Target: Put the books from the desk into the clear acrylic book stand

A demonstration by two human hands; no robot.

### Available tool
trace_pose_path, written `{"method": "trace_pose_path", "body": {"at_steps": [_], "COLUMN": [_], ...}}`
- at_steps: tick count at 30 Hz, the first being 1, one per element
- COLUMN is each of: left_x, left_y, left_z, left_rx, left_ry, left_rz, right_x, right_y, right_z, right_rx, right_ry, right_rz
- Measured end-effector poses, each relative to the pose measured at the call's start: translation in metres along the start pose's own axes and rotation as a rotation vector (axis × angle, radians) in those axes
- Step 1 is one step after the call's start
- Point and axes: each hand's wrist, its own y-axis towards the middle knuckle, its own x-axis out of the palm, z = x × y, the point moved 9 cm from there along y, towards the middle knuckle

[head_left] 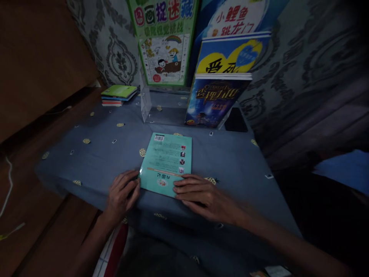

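A teal book lies on the cloth-covered table in front of me. Its back cover faces up, with a barcode at the far edge and the printed title upside down to me. My left hand is at the book's left edge, its fingers bent and closed against that side near the front corner. Across the near right corner rests my right hand, with fingers stretched out flat on the cover and the thumb lying nearer to me. What the left fingertips do under the edge is hidden.
Behind the book stands a clear acrylic rack holding a green picture book and blue books in tiers. A black phone lies right of it. Several small books are stacked at the back left. The patterned tablecloth hangs over the front edge.
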Motion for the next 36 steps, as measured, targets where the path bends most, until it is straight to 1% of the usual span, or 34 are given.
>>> {"method": "trace_pose_path", "body": {"at_steps": [3, 6, 8, 11, 15, 18, 21, 25, 28, 30, 32, 34, 36], "left_x": [0.005, 0.013, 0.02, 0.031, 0.046, 0.057, 0.067, 0.076, 0.078, 0.079, 0.081, 0.088, 0.1], "left_y": [0.008, 0.02, 0.028, 0.039, 0.052, 0.058, 0.058, 0.055, 0.062, 0.074, 0.09, 0.109, 0.127], "left_z": [-0.003, -0.008, -0.011, -0.015, -0.017, -0.018, -0.02, -0.02, -0.019, -0.02, -0.021, -0.023, -0.031], "left_rx": [-0.06, -0.123, -0.153, -0.204, -0.238, -0.242, -0.263, -0.276, -0.246, -0.191, -0.089, 0.052, 0.159], "left_ry": [-0.027, -0.024, -0.011, 0.002, -0.012, 0.001, 0.066, 0.154, 0.153, 0.121, 0.073, 0.051, 0.117], "left_rz": [-0.025, -0.073, -0.125, -0.187, -0.228, -0.221, -0.22, -0.241, -0.267, -0.3, -0.352, -0.421, -0.513], "right_x": [-0.007, -0.012, -0.016, -0.023, -0.036, -0.044, -0.046, -0.045, -0.046, -0.05, -0.055, -0.059, -0.061], "right_y": [-0.009, -0.005, -0.001, 0.006, 0.015, 0.02, 0.024, 0.022, 0.016, 0.01, 0.002, -0.009, -0.024], "right_z": [0.004, 0.007, 0.012, 0.035, 0.087, 0.122, 0.135, 0.133, 0.134, 0.133, 0.128, 0.119, 0.105], "right_rx": [0.04, 0.044, 0.044, 0.093, 0.227, 0.346, 0.381, 0.339, 0.333, 0.337, 0.338, 0.329, 0.298], "right_ry": [0.047, 0.139, 0.157, 0.035, -0.182, -0.277, -0.321, -0.371, -0.435, -0.508, -0.588, -0.674, -0.764], "right_rz": [0.036, 0.054, 0.043, 0.033, 0.056, 0.06, 0.06, 0.094, 0.143, 0.2, 0.258, 0.3, 0.337]}}
